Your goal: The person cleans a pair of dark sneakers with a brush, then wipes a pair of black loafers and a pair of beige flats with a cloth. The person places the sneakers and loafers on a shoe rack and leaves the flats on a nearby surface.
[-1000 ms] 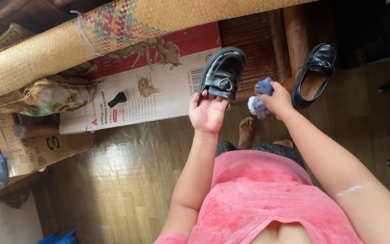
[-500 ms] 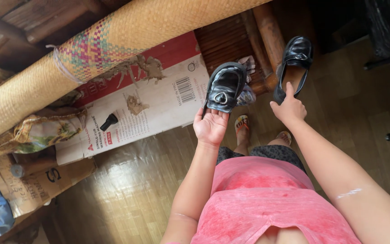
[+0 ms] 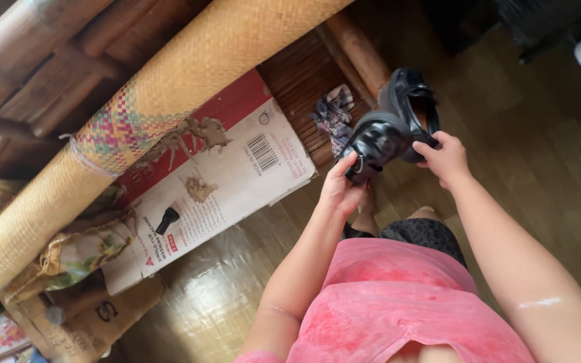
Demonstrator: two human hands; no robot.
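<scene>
The fingers of the left hand curl around the underside of a glossy black shoe, thumb and fingers pinching its sole so the toe with its metal buckle faces the camera. The fingers of the right hand close on the rim of a second black shoe, which sits just behind the first, its open top showing. The two shoes touch or nearly touch, held in the air in front of the person's body, above the wooden floor.

Both bare forearms reach up from a pink top. Below the shoes, part of a bare foot shows on the floor.

Beyond the shoes a crumpled patterned cloth lies on a slatted bamboo surface. To the left, a flattened red and white cardboard box lies half under a long rolled woven mat with a colourful band. Further left are a crinkled bag and a brown cardboard piece.

The step in hand looks like bringing the pair together, one shoe per hand. The next move would call for a steady grip on each shoe while they are lined up side by side, since the polished surface may be slippery
</scene>
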